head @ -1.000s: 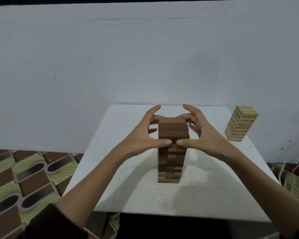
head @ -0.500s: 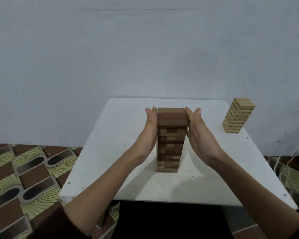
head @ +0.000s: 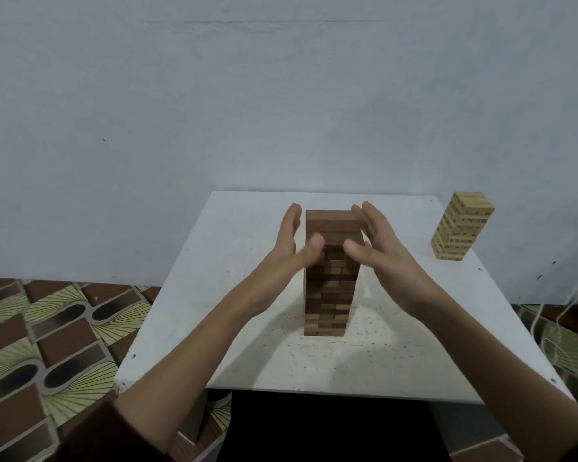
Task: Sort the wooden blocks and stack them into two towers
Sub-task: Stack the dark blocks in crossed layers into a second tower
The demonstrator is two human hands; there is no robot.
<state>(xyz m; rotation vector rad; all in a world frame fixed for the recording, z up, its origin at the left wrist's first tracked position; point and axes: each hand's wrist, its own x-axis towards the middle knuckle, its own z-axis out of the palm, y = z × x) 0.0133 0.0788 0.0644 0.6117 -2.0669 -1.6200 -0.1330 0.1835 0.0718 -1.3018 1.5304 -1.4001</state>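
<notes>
A tall tower of dark and mixed brown wooden blocks stands upright in the middle of the white table. My left hand flanks the tower's upper left side with straight fingers and its thumb in front of the near face. On the upper right side my right hand mirrors it, fingers straight, thumb before the blocks. Whether the palms touch the tower I cannot tell. A shorter tower of pale wooden blocks stands at the table's far right corner.
A pale wall rises right behind the table. Patterned brown and green floor tiles lie to the left. Thin cords hang beside the table's right edge.
My hands went from curled fingers around the dark tower's top, to flat palms pressed on its sides, to flat hands slightly lower with thumbs in front. The camera view shifted a little.
</notes>
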